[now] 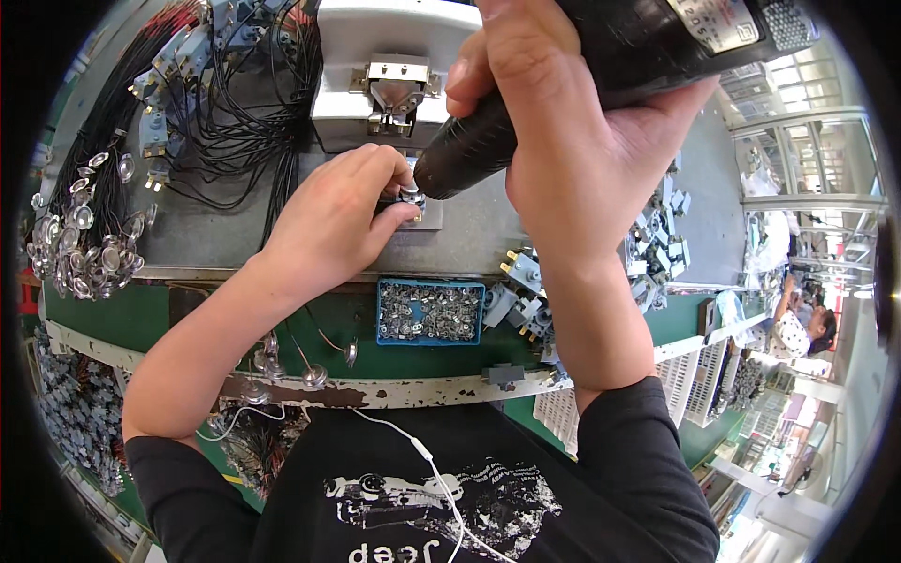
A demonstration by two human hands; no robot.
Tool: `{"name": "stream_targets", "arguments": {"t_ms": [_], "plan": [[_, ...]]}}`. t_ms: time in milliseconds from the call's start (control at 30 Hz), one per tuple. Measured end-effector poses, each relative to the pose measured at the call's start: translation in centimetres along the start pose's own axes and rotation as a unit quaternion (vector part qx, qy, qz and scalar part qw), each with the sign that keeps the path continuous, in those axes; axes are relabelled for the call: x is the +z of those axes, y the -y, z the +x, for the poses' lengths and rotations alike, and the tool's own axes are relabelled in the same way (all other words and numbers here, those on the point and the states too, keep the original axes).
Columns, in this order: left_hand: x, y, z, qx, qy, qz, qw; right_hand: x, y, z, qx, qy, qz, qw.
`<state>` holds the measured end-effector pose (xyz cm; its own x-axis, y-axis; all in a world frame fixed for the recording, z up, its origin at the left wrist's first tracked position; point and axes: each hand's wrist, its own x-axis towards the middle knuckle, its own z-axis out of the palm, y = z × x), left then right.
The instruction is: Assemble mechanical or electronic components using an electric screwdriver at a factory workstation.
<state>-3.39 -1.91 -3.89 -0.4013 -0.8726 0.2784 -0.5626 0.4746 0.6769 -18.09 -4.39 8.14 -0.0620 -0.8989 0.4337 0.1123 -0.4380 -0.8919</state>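
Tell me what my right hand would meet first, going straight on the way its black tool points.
With the black cylindrical tool leading, your right hand would probably first meet the small metal part pinched in your left hand, or those fingertips; depth there is unclear.

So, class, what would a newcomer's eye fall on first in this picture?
Most likely the big black handheld tool at the upper right, held in the right grip, its tip close to the left grip. Next come the tangled black cables at the upper left, then the blue tray of small metal pieces near the middle.
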Motion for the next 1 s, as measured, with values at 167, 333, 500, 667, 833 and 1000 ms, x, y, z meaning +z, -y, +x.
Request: {"name": "stream_targets", "arguments": {"t_ms": [167,333,500,667,833,1000], "plan": [[0.0,-0.2,0.0,0.001,-0.001,0.001,1.0,-0.2,-0.1,-0.2,0.009,0.006,0.017,1.0],[-0.2,-0.2,0.0,-0.001,0.005,0.008,1.0,-0.1,-0.3,-0.6,0.02,0.014,0.033,0.999],[-0.1,0.0,0.0,0.005,0.005,0.016,1.0,-0.2,-0.7,-0.9,0.034,0.023,0.049,0.998],[0.0,-0.1,0.3,0.0,0.01,-0.002,1.0,-1.5,-1.9,-0.1,-0.028,0.056,0.038,0.997],[-0.1,-0.1,0.2,-0.009,0.012,0.005,1.0,-1.7,-2.0,-0.2,-0.023,0.06,0.018,0.998],[-0.1,-0.2,0.0,-0.009,0.014,0.016,1.0,-1.8,-1.9,-0.4,-0.022,0.063,-0.001,0.998]]}}
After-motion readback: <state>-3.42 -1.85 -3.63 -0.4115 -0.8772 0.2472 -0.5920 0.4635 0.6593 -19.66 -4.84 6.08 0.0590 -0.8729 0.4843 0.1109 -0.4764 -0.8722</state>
